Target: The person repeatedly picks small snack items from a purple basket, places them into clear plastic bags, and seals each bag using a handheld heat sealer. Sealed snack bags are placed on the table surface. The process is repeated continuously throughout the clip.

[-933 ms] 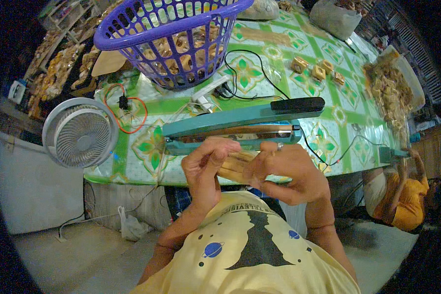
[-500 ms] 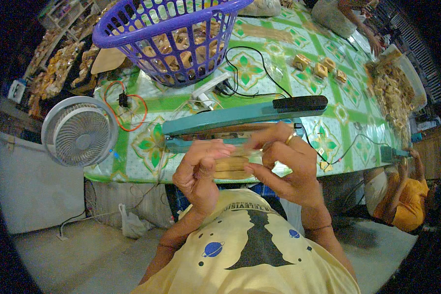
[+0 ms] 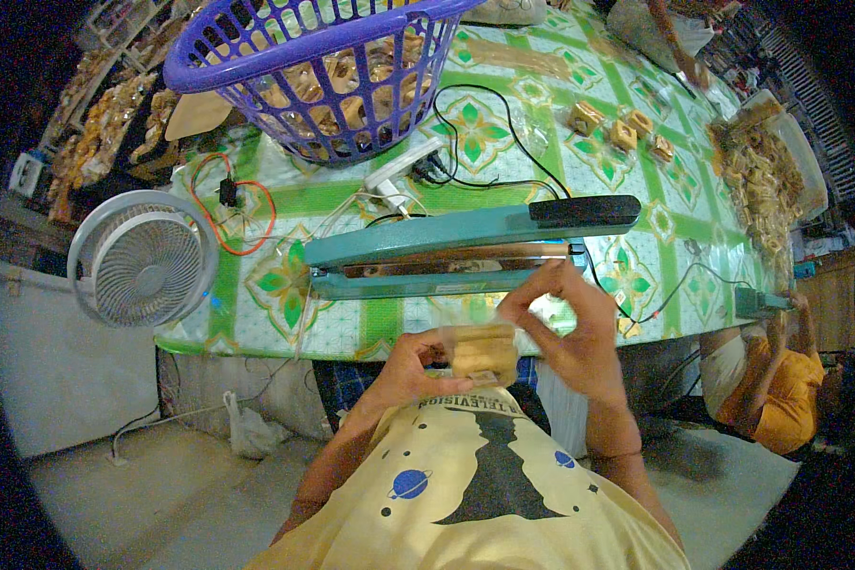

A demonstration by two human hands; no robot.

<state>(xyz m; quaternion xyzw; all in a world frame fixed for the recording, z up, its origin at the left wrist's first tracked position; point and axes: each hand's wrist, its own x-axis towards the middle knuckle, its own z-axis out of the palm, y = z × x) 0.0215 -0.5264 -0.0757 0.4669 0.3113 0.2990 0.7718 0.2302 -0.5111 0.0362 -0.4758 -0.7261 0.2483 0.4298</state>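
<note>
A clear plastic bag of tan snack pieces (image 3: 483, 350) is held in front of my chest, just below the table edge. My left hand (image 3: 410, 366) grips its lower left side. My right hand (image 3: 565, 328) pinches the bag's top at the right, fingers raised toward the teal heat sealer (image 3: 418, 249). The sealer lies along the near edge of the table with its long arm lifted a little and its black handle (image 3: 584, 209) at the right.
A purple laundry basket (image 3: 299, 57) holding bagged snacks stands at the back. A white fan (image 3: 142, 258) sits at the table's left corner. Cables and a white power strip (image 3: 394, 180) lie behind the sealer. Loose snack packs (image 3: 622, 128) lie at right; a person in orange (image 3: 779, 380) sits there.
Both hands have drawn the bag back from the sealer toward my chest. The right hand has opened its grip to a pinch at the bag's top.
</note>
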